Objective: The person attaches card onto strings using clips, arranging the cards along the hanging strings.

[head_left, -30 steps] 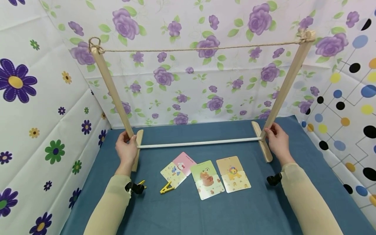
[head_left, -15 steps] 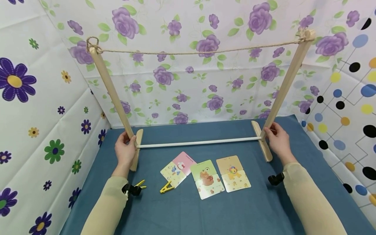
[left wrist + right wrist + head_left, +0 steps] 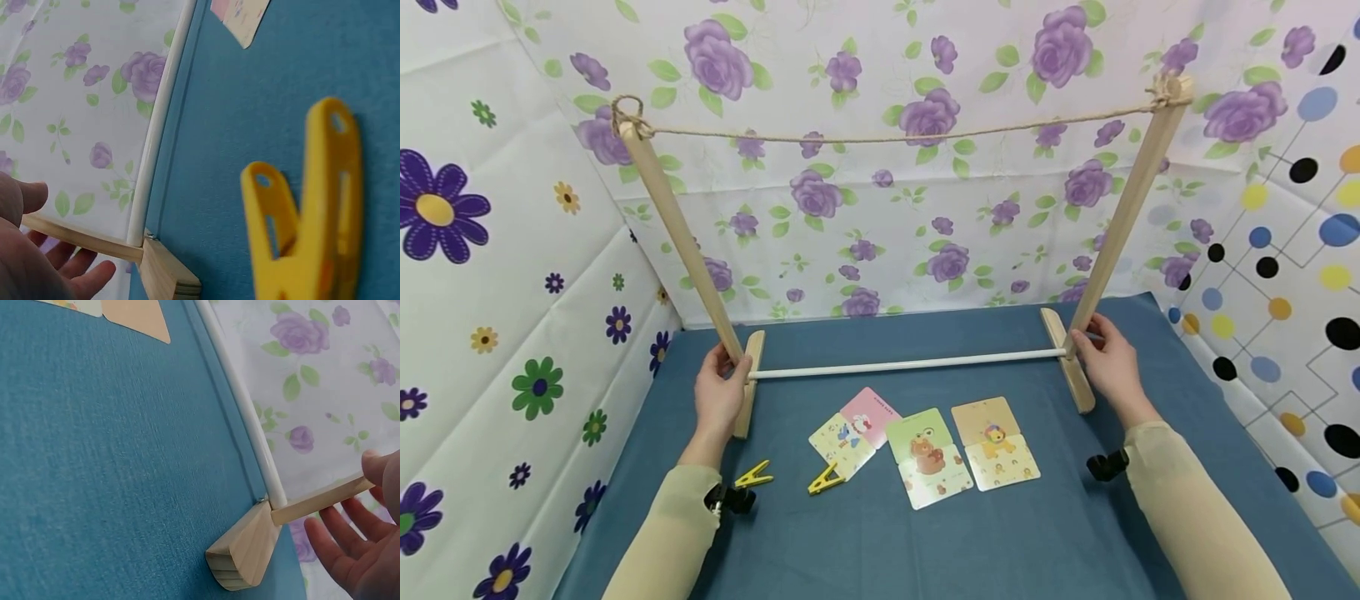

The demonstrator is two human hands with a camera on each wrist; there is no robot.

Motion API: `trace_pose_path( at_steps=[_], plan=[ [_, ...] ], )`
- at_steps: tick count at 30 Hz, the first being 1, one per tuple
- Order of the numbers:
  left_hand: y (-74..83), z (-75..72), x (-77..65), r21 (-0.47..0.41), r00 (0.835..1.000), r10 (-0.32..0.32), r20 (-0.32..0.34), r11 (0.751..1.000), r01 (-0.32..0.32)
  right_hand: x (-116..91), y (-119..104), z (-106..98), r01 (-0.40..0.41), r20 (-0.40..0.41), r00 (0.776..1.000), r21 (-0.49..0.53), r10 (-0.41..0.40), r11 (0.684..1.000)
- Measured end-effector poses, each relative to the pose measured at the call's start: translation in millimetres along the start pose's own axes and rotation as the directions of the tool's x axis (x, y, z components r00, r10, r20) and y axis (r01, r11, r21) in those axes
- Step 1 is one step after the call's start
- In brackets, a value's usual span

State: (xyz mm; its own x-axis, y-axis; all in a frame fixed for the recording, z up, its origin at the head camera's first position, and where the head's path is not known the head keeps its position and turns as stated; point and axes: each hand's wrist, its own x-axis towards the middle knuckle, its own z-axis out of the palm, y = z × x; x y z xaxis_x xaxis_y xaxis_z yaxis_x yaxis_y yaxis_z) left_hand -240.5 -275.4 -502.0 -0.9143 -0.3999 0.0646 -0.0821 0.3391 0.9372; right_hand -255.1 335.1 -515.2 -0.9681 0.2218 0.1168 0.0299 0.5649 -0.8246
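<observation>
A wooden stand has a left post (image 3: 681, 233) and a right post (image 3: 1127, 217), both leaning outward. Twine (image 3: 865, 140) sags between their tops, and a white rod (image 3: 906, 365) joins the feet. My left hand (image 3: 718, 396) holds the left post near its base, thumb in front, other fingers behind. At the right post's base, my right hand (image 3: 1108, 362) holds it likewise; in the right wrist view the thumb lies on one side of the wood and curved fingers on the other. Both wooden feet, left (image 3: 749, 400) and right (image 3: 1075, 379), rest on the blue cloth.
In front of the rod lie a pink card (image 3: 868, 417), a green card (image 3: 928, 458) and a tan card (image 3: 996, 442). One yellow clip (image 3: 825, 478) overlaps the pink card; another yellow clip (image 3: 754, 475) lies by my left wrist. Floral fabric (image 3: 880, 242) hangs behind the stand.
The post tops have shifted left, the left one further, and the twine has gone from nearly straight to sagging. My left forearm has moved left, uncovering more of one yellow clip.
</observation>
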Motion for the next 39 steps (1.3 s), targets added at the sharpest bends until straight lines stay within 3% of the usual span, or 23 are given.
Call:
trace_pose_path(
  at_steps=[9,17,25,39],
  plan=[
    [-1.7,-2.7,-18.4,0.021,0.998,-0.025,0.054,1.000,0.023,-15,-4,-1,0.000,0.063,0.998,0.005,0.000,1.000],
    [-2.4,-8.4,-37.3,0.076,0.986,-0.055,0.159,0.996,0.043,-26,-6,-1,-0.032,0.111,0.993,0.028,0.029,0.999],
    [-1.2,-9.9,-45.6,0.106,0.984,-0.067,0.164,0.993,0.049,-36,-5,0,-0.032,0.129,0.991,0.015,0.030,0.999],
    [0.6,-4.0,-56.6,0.095,0.978,-0.016,0.207,0.995,-0.004,-43,-7,-2,-0.037,0.152,0.988,0.006,0.036,0.999]
  ],
)
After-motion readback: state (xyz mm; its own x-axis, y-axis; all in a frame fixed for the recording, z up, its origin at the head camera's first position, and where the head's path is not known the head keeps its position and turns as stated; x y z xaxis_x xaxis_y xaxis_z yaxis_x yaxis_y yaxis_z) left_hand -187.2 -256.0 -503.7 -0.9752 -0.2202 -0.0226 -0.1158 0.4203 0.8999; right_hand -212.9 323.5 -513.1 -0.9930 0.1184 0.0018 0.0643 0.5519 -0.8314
